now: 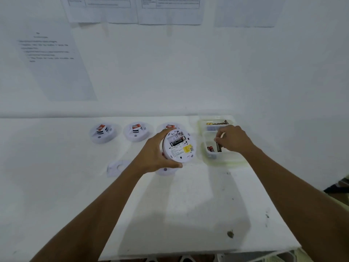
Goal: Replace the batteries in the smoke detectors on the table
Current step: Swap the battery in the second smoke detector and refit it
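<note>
Holding a Detector, Pinching a Battery

Gripping the opened smoke detector [178, 146] by its rim, the left hand [158, 154] held it above the table [170, 214], its back tilted toward the camera. One black battery [177, 141] lay in the compartment, and a yellow label showed below it.

The right hand [234, 139] hung over the near container [224, 159], its fingers curled and pinching a dark battery [219, 146] that pointed down into the tub. Red-tipped batteries [210, 149] lay inside beside it. A far container [215, 122], touching the near one, held more cells.

Two more detectors [103, 132] [137, 131] sat face-up in a row at the back of the table, and a third [170, 126] was partly hidden behind the held unit. A flat white cover plate [118, 167] lay near the left wrist, and a round white piece [165, 171] showed just under that hand. Printed sheets [56, 63] hung on the wall.
</note>
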A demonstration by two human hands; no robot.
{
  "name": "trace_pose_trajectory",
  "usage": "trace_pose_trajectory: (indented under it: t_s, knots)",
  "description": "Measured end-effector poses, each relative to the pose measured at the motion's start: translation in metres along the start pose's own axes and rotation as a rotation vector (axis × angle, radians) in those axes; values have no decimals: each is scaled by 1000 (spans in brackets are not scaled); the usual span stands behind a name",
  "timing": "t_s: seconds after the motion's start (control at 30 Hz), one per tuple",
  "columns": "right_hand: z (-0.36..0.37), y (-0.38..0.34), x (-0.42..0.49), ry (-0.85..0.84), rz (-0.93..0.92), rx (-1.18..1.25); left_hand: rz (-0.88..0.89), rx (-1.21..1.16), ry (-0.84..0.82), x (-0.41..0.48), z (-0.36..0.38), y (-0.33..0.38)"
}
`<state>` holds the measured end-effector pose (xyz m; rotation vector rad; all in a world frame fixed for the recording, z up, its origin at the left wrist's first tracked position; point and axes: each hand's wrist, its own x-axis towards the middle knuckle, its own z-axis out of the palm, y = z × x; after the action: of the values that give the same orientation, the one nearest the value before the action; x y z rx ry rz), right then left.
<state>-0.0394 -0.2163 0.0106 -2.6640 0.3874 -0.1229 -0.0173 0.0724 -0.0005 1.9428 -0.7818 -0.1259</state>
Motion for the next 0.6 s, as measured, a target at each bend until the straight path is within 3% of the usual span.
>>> trace_pose_trajectory:
  t_s: [0.13,0.27,0.37,0.5,0.6]
  knots:
    - [5,6,5,-145,5,-50,-11,14,34,2,14,5]
    - [3,13,4,-210,82,124,-22,30,47,3,22,6]
    - [-4,11,-3,-137,63,223,-35,12,51,4,25,6]
    - [-12,-21,-33,29,-136,518,-5,17,65,8,31,7]
    - [-1,-48,-52,68,-174,612,28,31,78,12,38,8]
